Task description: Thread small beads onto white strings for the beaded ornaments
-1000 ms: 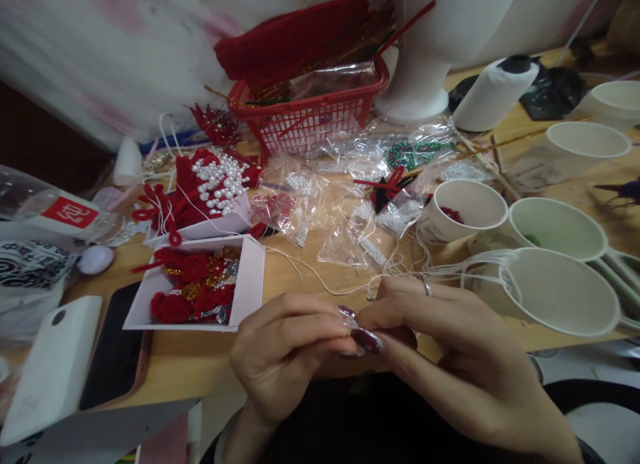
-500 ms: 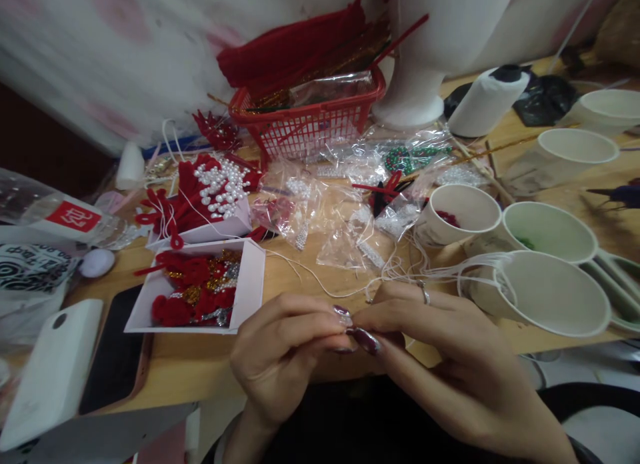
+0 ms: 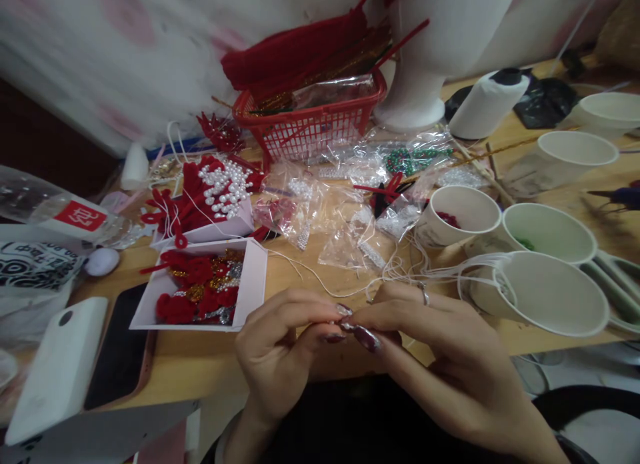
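Note:
My left hand and my right hand meet fingertip to fingertip over the front edge of the wooden table. Both are pinched closed. Something tiny and pale shows between the dark-nailed tips, too small to name. A ring sits on a finger of my right hand. Just beyond the fingers, thin white cord trails across the table towards a paper cup. Left of my left hand stands a white box holding red fuzzy pieces with gold and silver bits.
Behind lie clear plastic bags and a red basket with red stems. White pearl beads top a second box. Several cups stand right, one with red bits. A phone, white power bank and bottle lie left.
The left fingertips have parted slightly, the thumb lowering, so a tiny pale bit now shows between the hands. The right hand stays nearly still. The view has shifted a little.

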